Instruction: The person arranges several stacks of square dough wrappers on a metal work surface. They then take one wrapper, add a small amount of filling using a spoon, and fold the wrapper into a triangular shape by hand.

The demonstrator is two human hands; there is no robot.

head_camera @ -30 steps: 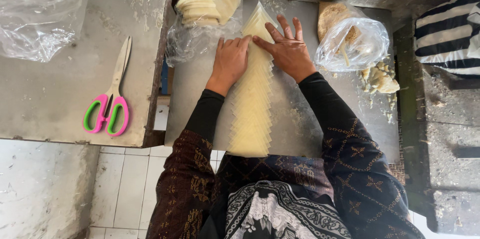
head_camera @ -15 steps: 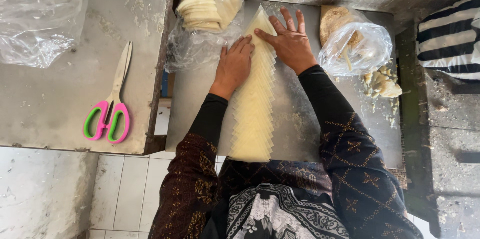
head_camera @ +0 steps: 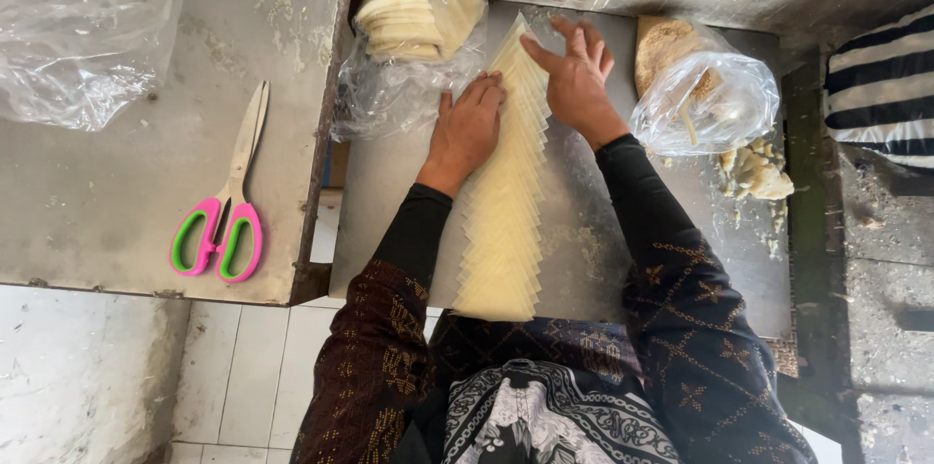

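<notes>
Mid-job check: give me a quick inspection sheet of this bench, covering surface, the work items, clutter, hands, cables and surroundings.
Surface: grey metal table, dusted with flour and crumbs.
Job's things: long row of overlapping pale dough sheets running from the table's near edge to the far side; more stacked sheets lie on clear plastic at upper left.
Clutter: clear plastic bag holding dough; loose dough scraps; pink and green scissors and a crumpled plastic sheet on the side table.
Hands: left hand flat on the row's left edge; right hand on the row near its far end, fingers spread.
Cables: nothing seen.
Surroundings: white tiled floor; striped fabric at right.
</notes>
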